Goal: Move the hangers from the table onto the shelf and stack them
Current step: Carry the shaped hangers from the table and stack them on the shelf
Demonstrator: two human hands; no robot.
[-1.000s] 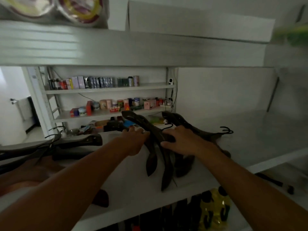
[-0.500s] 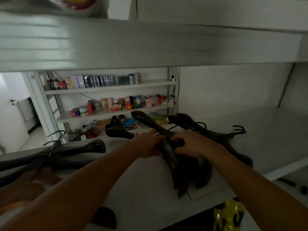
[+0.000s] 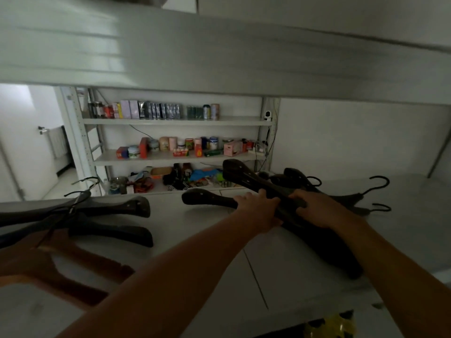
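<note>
A pile of dark, broad-shouldered hangers (image 3: 246, 178) with black hooks lies criss-crossed on the white shelf (image 3: 280, 264), toward its right end, hooks pointing right. The left hand (image 3: 258, 211) and right hand (image 3: 317, 211) grip its middle. A second heap (image 3: 117, 207), dark and reddish-brown, lies at the left edge.

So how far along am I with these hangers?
Done: a pile of dark hangers lies on the shelf. In hand: the left hand and right hand grip that pile, apparently squaring it. Left: loose dark hangers and brown hangers at the left, apart from the pile.
</note>
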